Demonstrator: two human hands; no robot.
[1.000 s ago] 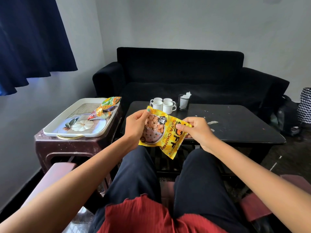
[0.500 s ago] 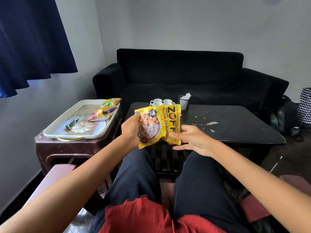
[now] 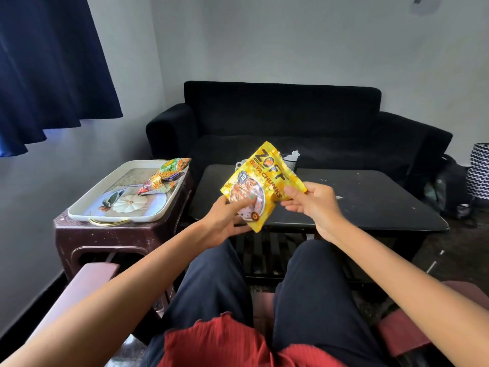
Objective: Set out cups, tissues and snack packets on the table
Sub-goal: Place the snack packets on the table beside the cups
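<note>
The table [image 3: 370, 205] lies at 12 o'clock, ahead of the seated person's knees. The sofa [image 3: 285, 123] stands behind the table. A stool [image 3: 105, 234] stands just beside the table at 10 o'clock and bears a tray [image 3: 87, 205]. Two snack packets [image 3: 165, 176] lie in the tray's far right corner. A third packet [image 3: 262, 184] is held above the table's near edge, between the left hand [image 3: 225, 221] and the right hand [image 3: 315, 205]. A tissue holder [image 3: 291, 160] stands on the table's far edge, partly hidden behind this packet.
</note>
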